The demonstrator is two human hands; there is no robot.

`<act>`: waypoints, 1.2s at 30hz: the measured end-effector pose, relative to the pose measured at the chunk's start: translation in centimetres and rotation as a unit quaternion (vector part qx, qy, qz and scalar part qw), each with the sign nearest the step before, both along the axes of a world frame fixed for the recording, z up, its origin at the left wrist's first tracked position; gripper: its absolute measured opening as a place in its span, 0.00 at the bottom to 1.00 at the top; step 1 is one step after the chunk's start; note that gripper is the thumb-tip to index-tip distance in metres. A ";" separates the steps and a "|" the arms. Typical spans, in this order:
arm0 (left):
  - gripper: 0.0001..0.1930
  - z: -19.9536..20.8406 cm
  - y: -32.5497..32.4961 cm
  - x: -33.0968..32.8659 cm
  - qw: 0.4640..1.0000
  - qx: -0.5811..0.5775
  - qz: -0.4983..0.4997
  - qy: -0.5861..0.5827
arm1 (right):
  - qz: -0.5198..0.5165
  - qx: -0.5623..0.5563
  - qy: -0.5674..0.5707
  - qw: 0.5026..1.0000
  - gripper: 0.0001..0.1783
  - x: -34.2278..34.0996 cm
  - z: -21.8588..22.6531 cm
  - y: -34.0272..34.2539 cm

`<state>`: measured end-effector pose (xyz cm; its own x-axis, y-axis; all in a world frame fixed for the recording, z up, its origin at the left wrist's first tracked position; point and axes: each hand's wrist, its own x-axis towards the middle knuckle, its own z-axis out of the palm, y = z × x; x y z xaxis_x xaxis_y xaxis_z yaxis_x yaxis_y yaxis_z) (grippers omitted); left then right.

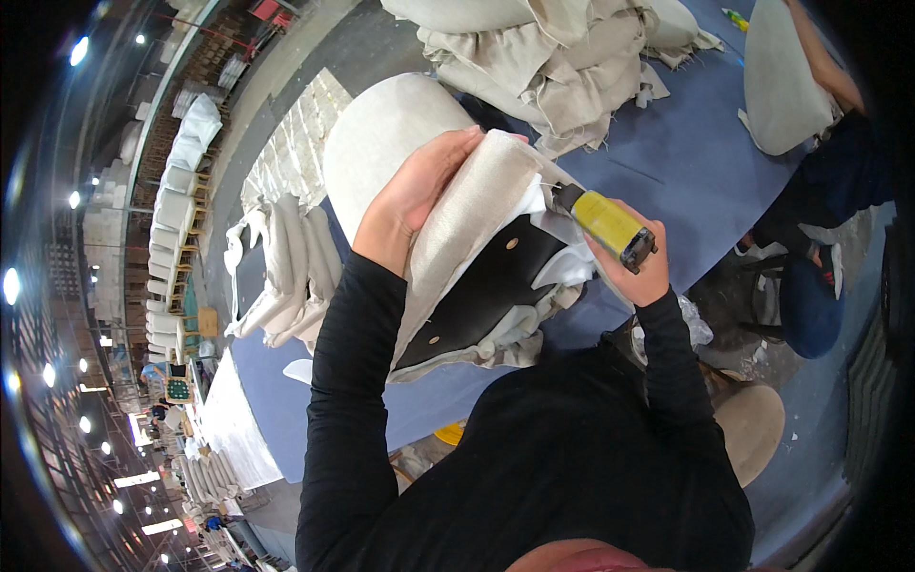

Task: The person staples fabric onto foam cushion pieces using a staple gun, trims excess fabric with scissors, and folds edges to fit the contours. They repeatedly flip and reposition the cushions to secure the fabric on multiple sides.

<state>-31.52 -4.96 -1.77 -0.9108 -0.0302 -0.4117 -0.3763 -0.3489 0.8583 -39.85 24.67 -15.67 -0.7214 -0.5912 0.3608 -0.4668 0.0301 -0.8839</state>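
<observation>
Tilted up on the table in front of me is a chair cushion [467, 214] with beige fabric on its outer side. Its black backing board [496, 286] faces me, with white padding [564, 269] and loose cover edges around it. My left hand [419, 186] grips the cushion's far upper left edge, its fingers partly hidden behind it. A yellow and black staple gun [602, 225] is in my right hand [644, 262], with its nose at the cushion's right edge, by the folded fabric. Whether the nose touches the fabric, I cannot tell.
Beige fabric covers [543, 67] lie heaped at the far side of the blue table [686, 181]. Another beige cushion [381, 119] is behind mine, and stacked cushions [300, 267] stand to the left. At right, a co-worker's arm [831, 67] reaches over a beige cushion [783, 91]. Stools [810, 305] stand nearby.
</observation>
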 end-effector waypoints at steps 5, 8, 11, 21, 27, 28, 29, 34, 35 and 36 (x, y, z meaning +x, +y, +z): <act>0.28 0.4 0.3 0.3 1.000 0.001 -0.012 0.003 | -0.017 0.011 0.068 0.997 0.29 0.1 0.0 -0.1; 0.27 0.2 -0.1 0.5 0.991 -0.123 -0.042 0.034 | -0.030 -0.005 0.059 0.998 0.28 0.6 0.1 -0.4; 0.28 -0.3 -0.5 0.7 0.984 -0.170 -0.035 0.032 | -0.014 0.002 0.042 0.999 0.29 0.5 -0.1 -0.4; 0.24 1.2 1.9 0.8 0.976 -0.207 0.036 0.057 | -0.076 -0.026 0.101 0.992 0.26 0.1 -0.6 -0.3; 0.25 0.7 0.6 0.8 0.992 -0.101 0.078 -0.023 | -0.043 -0.023 0.093 0.995 0.26 0.3 1.2 -0.4; 0.26 0.7 1.0 0.7 0.989 -0.139 0.053 0.003 | -0.050 -0.028 0.097 0.994 0.26 0.3 1.2 -0.4; 0.27 0.8 1.5 0.5 0.983 -0.176 0.028 0.029 | -0.057 -0.032 0.102 0.993 0.25 0.2 1.1 -0.5; 0.32 0.9 2.7 0.3 0.850 -0.512 -0.053 0.111 | 0.008 -0.057 -0.061 0.996 0.27 0.1 2.1 -1.3; 0.33 0.6 2.8 0.5 0.840 -0.532 -0.036 0.097 | 0.018 -0.067 -0.103 0.992 0.27 0.1 2.1 -1.5; 0.33 0.6 2.8 0.4 0.827 -0.555 -0.019 0.087 | 0.005 -0.066 -0.023 0.998 0.26 -0.3 2.9 -1.7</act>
<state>-31.10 -2.20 -1.14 -0.9624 -0.2714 -0.0110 -0.2053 0.7002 0.6838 -40.19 22.97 -12.77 -0.7336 -0.5471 0.4032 -0.4259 -0.0923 -0.9001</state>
